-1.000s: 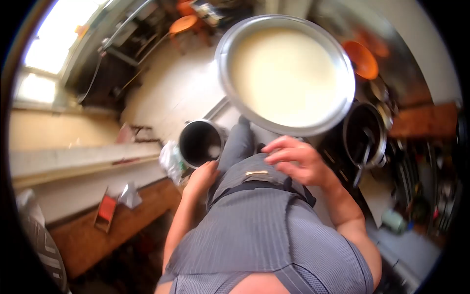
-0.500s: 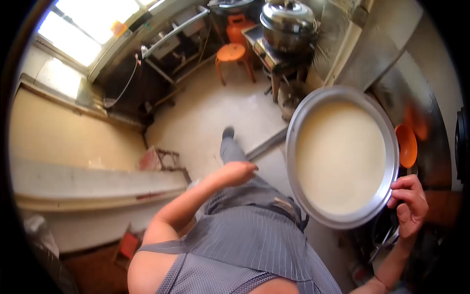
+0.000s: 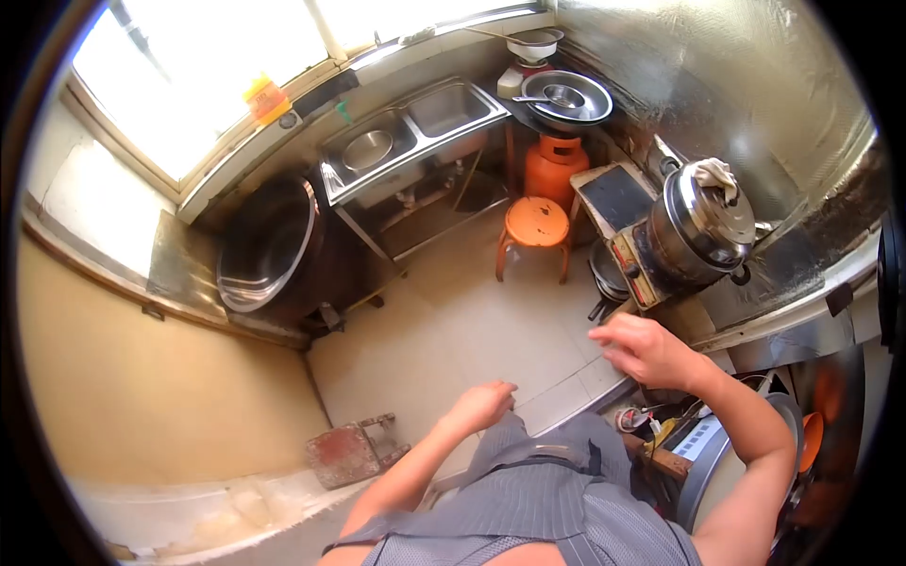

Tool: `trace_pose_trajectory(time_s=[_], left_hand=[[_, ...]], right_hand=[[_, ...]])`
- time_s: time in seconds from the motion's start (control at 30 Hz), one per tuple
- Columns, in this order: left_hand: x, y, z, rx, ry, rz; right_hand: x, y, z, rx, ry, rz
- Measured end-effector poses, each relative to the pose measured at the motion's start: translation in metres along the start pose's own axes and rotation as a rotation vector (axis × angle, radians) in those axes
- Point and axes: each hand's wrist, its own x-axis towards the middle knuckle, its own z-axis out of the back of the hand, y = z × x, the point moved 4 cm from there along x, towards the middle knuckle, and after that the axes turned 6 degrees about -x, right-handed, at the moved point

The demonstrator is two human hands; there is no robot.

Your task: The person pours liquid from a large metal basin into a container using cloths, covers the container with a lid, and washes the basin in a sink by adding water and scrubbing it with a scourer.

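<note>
Both of my hands hang in front of my body above the tiled floor. My left hand is loosely curled in front of my grey trousers; its palm side is hidden. My right hand has bent, partly spread fingers and nothing in them, just below the stove with the large lidded steel pot. Behind my right forearm, at the lower right, part of the wide metal basin shows.
An orange stool stands before an orange gas cylinder. A double sink lies beneath the window. At the left is a big dark vat; a small red stool lies near the low wall.
The view has swung toward the sink and stove. The basin has shifted to the lower right of view. My right hand has come away from the basin's rim.
</note>
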Motion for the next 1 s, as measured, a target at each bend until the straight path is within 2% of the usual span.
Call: trace_pose_trajectory(time_s=[0.13, 0.17, 0.27, 0.33, 0.4, 0.5, 0.53, 0.6, 0.63, 0.73, 0.77, 0.8, 0.83, 0.87, 0.93, 1.0], left_hand=[[0.008, 0.040, 0.065, -0.044, -0.106, 0.139], [0.012, 0.052, 0.072, -0.105, -0.100, 0.213], [0.044, 0.070, 0.097, -0.092, -0.043, 0.183], [0.073, 0.089, 0.116, -0.088, -0.082, 0.263], [0.111, 0.101, 0.140, -0.031, -0.051, 0.211], [0.184, 0.119, 0.180, 0.048, -0.043, 0.162], [0.215, 0.129, 0.184, 0.085, -0.044, 0.137], [0.260, 0.123, 0.231, 0.210, -0.043, 0.013], [0.286, 0.119, 0.248, 0.186, -0.052, -0.020], [0.339, 0.108, 0.318, 0.167, -0.070, -0.050], [0.355, 0.111, 0.342, 0.129, -0.080, -0.055], [0.370, 0.116, 0.369, 0.093, -0.094, -0.061], [0.386, 0.122, 0.398, 0.078, -0.141, -0.070], [0.403, 0.129, 0.426, 0.069, -0.177, -0.083], [0.442, 0.156, 0.489, 0.044, -0.263, 0.023], [0.482, 0.185, 0.559, -0.008, -0.439, -0.097]], right_hand=[[0.075, -0.051, 0.005, -0.135, -0.228, 0.062], [0.082, -0.075, 0.008, -0.178, -0.300, -0.025], [0.081, -0.153, 0.038, -0.308, -0.610, -0.165], [0.070, -0.200, 0.070, -0.510, -0.766, -0.353], [0.051, -0.248, 0.111, -0.579, -0.930, -0.563], [0.027, -0.299, 0.176, -0.787, -1.097, -0.737], [0.021, -0.319, 0.190, -0.845, -1.130, -0.759], [0.026, -0.340, 0.219, -1.018, -0.972, -0.849], [0.032, -0.353, 0.227, -1.025, -0.878, -0.960], [0.038, -0.406, 0.232, -1.028, -0.589, -0.938], [0.043, -0.414, 0.237, -0.826, -0.683, -1.050], [0.039, -0.433, 0.240, -0.835, -0.767, -1.043], [0.052, -0.417, 0.252, -0.945, -0.556, -1.093], [0.057, -0.411, 0.260, -0.945, -0.579, -1.067], [0.054, -0.416, 0.271, -0.923, -0.770, -0.857], [0.066, -0.395, 0.278, -0.767, -0.989, -0.749]])
